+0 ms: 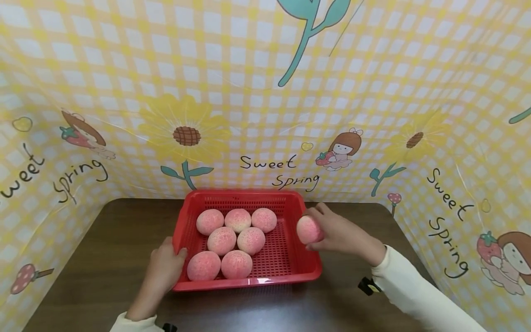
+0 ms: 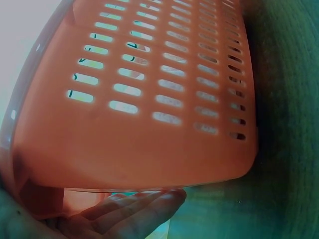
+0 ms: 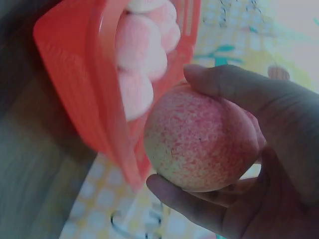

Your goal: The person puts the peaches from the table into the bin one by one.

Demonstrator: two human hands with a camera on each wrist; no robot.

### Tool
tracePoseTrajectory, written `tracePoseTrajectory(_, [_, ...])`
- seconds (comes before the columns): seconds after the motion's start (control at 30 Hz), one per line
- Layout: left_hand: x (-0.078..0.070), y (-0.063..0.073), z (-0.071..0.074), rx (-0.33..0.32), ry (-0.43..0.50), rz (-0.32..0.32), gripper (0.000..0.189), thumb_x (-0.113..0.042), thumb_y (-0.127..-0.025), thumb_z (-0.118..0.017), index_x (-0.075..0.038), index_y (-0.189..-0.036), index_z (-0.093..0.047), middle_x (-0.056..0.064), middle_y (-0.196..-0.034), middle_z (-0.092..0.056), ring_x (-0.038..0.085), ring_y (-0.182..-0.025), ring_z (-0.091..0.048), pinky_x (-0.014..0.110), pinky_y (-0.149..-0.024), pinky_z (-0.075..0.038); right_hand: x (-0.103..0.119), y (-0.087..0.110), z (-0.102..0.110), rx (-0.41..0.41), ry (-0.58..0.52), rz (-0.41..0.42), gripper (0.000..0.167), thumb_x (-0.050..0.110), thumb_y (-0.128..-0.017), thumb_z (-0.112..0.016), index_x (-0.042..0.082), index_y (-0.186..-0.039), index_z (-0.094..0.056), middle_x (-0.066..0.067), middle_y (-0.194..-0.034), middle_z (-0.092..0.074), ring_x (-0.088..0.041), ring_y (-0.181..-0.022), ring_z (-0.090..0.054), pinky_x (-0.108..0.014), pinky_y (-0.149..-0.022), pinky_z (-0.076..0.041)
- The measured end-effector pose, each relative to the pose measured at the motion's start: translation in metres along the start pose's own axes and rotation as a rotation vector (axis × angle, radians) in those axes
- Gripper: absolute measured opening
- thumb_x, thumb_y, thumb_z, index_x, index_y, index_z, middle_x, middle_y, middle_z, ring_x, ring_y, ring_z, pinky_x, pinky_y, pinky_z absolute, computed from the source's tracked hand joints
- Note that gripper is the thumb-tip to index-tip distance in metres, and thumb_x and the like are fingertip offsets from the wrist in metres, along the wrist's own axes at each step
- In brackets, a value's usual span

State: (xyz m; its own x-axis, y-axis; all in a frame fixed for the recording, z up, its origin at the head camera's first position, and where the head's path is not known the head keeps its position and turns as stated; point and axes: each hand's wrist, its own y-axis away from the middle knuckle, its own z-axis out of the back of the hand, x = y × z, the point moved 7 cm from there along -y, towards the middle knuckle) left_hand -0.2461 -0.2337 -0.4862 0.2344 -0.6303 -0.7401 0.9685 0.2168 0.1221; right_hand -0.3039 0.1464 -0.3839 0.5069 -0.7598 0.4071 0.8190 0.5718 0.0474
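A red plastic basket (image 1: 274,258) with slotted walls stands on the table and holds several pink, speckled peaches (image 1: 221,240). My left hand (image 1: 163,265) grips its left rim, the thumb hooked over the edge. In the left wrist view the fingers (image 2: 144,214) lie along the outside of the basket wall (image 2: 124,159). My right hand (image 1: 340,234) holds one more peach (image 1: 309,229) up at the basket's right rim. Seen from the right wrist, thumb and fingers curl round this peach (image 3: 199,139), with the peaches (image 3: 135,42) in the basket behind it.
The dark wooden table (image 1: 120,253) backs onto a yellow checked cloth (image 1: 257,115) printed with flowers, figures and "Sweet Spring", which also rises on both sides. Peaches fill the basket's left and middle, and its slotted floor shows on the right.
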Motion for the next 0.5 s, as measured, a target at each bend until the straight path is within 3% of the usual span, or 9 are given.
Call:
tracePoseTrajectory(0.1, [0.000,0.001,0.001,-0.007,0.006,-0.004,0.043,-0.013,-0.101,-0.053,0.015,-0.133,-0.047,0.031,-0.108,-0.069,0.033,-0.085,-0.070,0.048,-0.070,-0.058,0.012,-0.014,-0.016,0.058,0.004,-0.001,0.075,0.027,-0.078,-0.089,0.018,-0.143,-0.052,-0.004,-0.125,-0.052,-0.016,-0.099,-0.063,-0.034,-0.079,-0.061])
tracePoseTrajectory(0.3, [0.000,0.003,0.003,-0.027,0.002,-0.022,0.041,-0.012,-0.100,-0.054,0.015,-0.130,-0.049,0.030,-0.106,-0.070,0.034,-0.085,-0.070,0.048,-0.070,-0.058,0.033,-0.037,-0.050,0.171,0.164,0.063,0.074,0.032,-0.082,-0.085,0.025,-0.148,-0.051,-0.005,-0.122,-0.057,-0.014,-0.087,-0.061,-0.034,-0.077,-0.057])
tracePoseTrajectory(0.5, [-0.002,0.003,0.003,-0.043,-0.027,-0.037,0.039,-0.012,-0.100,-0.054,0.015,-0.127,-0.050,0.032,-0.105,-0.069,0.038,-0.085,-0.070,0.051,-0.071,-0.058,0.048,-0.050,-0.081,0.278,0.181,0.115,0.060,0.031,-0.083,-0.085,0.029,-0.136,-0.058,-0.007,-0.129,-0.055,-0.014,-0.087,-0.061,-0.034,-0.078,-0.054])
